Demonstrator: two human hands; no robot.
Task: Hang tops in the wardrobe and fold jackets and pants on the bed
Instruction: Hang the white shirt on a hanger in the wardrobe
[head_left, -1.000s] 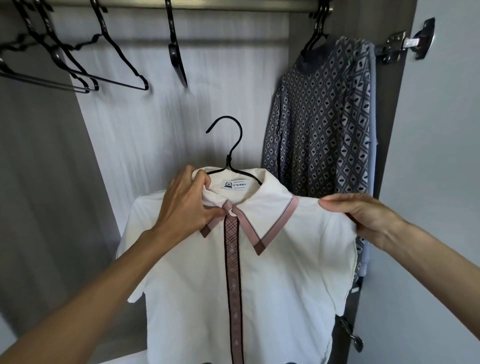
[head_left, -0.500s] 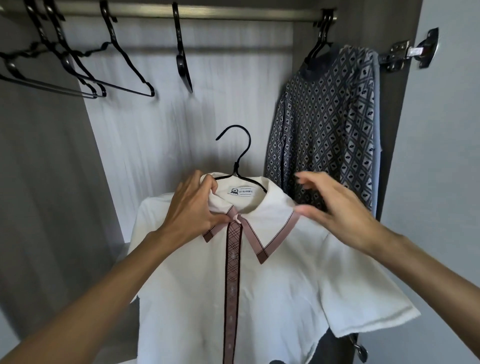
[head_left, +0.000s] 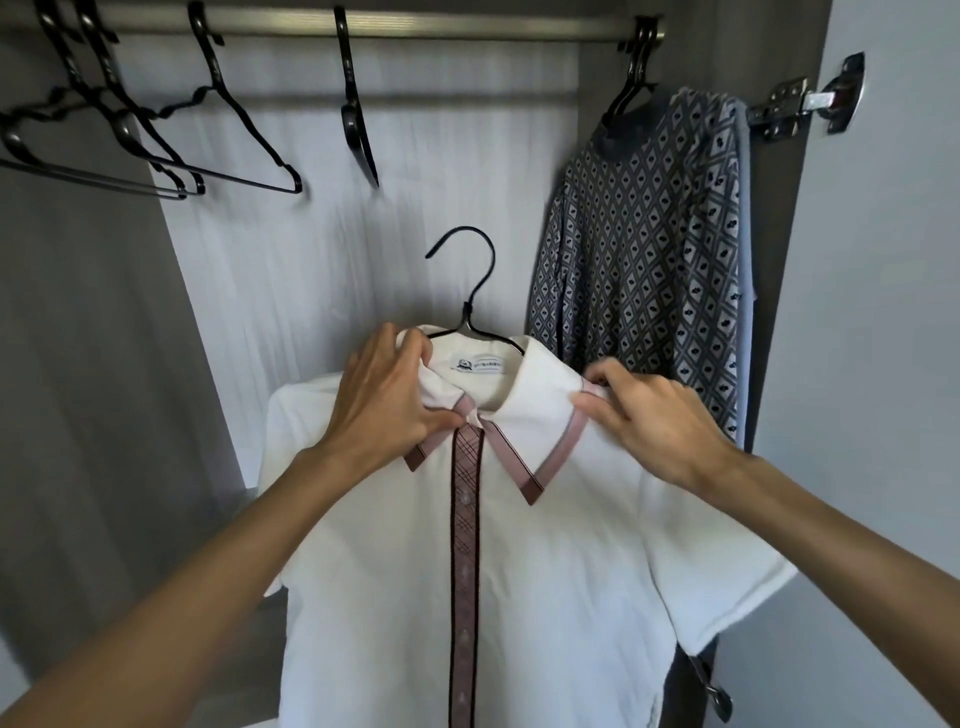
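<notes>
At the collar (head_left: 535, 410) of the white shirt (head_left: 519, 597), the left grip (head_left: 384, 410) holds the left flap, with fingers curled over its top edge and the thumb lying near the top of the placket. The right grip (head_left: 654, 421) pinches the pink-trimmed edge of the opposite flap between thumb and fingertips. Both close on cloth, not on the black hanger (head_left: 470, 296). The hanger's hook stands free above the neckline, well below the rail (head_left: 467, 23).

Step in hand, as judged: square the collar on the hanger before hanging.

1. Draw both flaps outward evenly so the placket runs straight down from the hook.
2. Confirm by feel that each shoulder sits on a hanger arm. The arms are hidden under the cloth.
3. Move one grip to the hook's stem and lift to the rail.
4. Aim for the open span between the edge-on empty hanger (head_left: 358, 119) and the patterned sweater (head_left: 639, 260).
5. Support the shirt body during the lift so that it does not slip.
</notes>
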